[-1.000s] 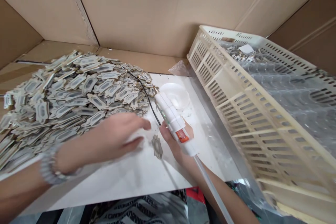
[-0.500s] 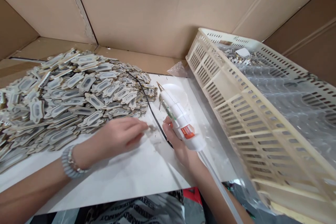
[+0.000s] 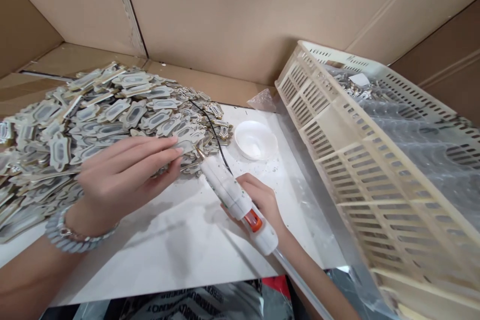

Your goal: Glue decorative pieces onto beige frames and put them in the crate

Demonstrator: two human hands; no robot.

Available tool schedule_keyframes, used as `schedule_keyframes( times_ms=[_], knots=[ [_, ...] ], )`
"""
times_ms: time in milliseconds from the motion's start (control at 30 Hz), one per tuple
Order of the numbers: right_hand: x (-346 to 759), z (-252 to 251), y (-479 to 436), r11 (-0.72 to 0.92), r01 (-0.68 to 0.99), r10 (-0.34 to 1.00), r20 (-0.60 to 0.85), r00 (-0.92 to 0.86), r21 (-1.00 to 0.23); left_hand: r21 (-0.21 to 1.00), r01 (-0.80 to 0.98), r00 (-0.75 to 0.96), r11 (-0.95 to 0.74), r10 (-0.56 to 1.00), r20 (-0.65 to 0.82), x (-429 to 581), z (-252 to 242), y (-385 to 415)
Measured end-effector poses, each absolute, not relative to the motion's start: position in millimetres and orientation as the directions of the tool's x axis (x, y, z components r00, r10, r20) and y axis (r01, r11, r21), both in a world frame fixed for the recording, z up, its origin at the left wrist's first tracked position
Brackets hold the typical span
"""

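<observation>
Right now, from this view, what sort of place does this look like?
Probably a small-parts workshop station: a heap of similar flat pieces, a glue gun in the right hand and a plastic crate suggest it.

There are two hands (image 3: 129,172) (image 3: 264,197), one glue gun (image 3: 229,189), one bowl (image 3: 255,142), one crate (image 3: 327,127) and dozens of frames (image 3: 114,110).

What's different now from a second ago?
The left hand now pinches a frame-shaped piece, probably the one that lay on the white board. The glue gun, held in the right hand, has moved left, its tip at that piece. Bowl, crate and pile stayed put.
</observation>
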State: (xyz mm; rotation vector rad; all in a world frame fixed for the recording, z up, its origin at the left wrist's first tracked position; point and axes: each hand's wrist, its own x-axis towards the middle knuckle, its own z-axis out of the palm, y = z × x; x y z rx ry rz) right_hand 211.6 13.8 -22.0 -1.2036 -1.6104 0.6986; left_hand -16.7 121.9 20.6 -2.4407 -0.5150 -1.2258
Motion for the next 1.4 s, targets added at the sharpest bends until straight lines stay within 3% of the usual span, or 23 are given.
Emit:
schedule_keyframes(
  times_ms=[1400],
  knots=[
    [207.8, -22.2, 12.2, 0.277, 0.448, 0.955, 0.296, -0.029, -0.850, -0.209, 0.473, 0.566, -0.856, 0.114, 0.816, -20.4, 19.7, 117.3]
  ],
)
